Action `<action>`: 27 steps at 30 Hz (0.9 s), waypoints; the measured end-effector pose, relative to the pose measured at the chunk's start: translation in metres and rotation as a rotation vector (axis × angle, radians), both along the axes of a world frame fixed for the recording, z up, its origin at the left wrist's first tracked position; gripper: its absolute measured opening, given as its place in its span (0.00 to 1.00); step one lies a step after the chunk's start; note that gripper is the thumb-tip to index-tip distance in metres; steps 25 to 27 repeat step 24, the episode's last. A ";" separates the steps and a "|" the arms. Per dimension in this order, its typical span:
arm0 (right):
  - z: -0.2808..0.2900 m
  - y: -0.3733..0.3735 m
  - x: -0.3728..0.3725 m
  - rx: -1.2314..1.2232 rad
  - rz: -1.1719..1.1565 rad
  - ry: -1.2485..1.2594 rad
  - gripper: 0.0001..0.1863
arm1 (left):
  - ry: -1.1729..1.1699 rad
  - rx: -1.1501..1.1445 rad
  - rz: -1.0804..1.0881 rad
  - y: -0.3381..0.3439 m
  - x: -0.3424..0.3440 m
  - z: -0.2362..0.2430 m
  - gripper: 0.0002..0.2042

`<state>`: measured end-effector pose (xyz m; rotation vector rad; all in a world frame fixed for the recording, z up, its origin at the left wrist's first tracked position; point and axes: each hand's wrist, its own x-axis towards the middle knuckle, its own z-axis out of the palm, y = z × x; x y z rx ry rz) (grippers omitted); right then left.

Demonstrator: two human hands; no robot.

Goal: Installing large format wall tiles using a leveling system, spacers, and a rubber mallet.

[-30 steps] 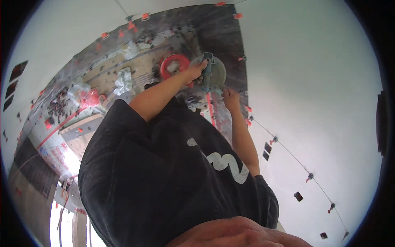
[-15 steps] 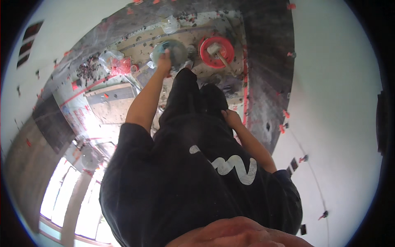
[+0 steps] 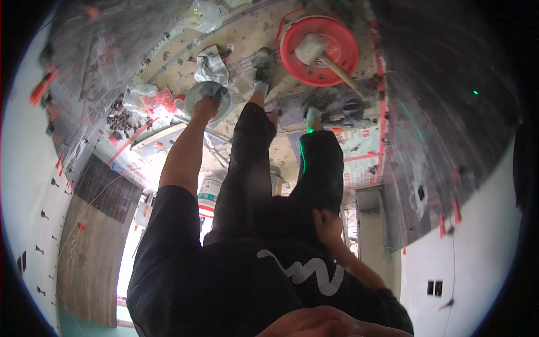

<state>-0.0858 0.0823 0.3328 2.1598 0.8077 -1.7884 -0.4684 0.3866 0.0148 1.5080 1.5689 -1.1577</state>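
My left hand (image 3: 206,108) reaches out and grips a round, shallow grey-green disc-shaped object (image 3: 223,109) by something near its middle; its exact kind is not clear. The disc hangs just above the floor, left of my left shoe (image 3: 262,64). My right hand (image 3: 330,229) is beside my right thigh, against the dark trousers. Its fingers are curled and slightly blurred, and whatever they may hold is hidden.
A red basin (image 3: 348,50) holding a mallet (image 3: 311,49) with a wooden handle stands ahead right. Plastic bags (image 3: 202,17), a white crumpled bag (image 3: 212,66) and scattered small dark pieces lie on the floor. A white bucket (image 3: 209,191) stands behind my legs. Dark tiled walls (image 3: 432,112) rise at the sides.
My view has turned and shifted, and my legs now stand farther apart. The disc in my left hand now appears lower and left. My right hand has moved down the picture along my thigh.
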 end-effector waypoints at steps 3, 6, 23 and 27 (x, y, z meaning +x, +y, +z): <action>-0.002 0.006 -0.008 -0.084 -0.074 -0.054 0.21 | -0.020 0.019 0.034 -0.004 0.028 -0.015 0.28; 0.008 0.002 -0.012 0.010 -0.170 -0.094 0.18 | -0.059 0.080 0.161 -0.012 0.020 0.003 0.28; -0.075 0.132 0.111 0.740 1.467 0.270 0.18 | 0.006 0.203 1.681 -0.332 -0.068 0.375 0.24; -0.079 0.155 0.085 0.773 1.535 0.312 0.18 | 0.023 0.149 1.692 -0.361 -0.066 0.376 0.23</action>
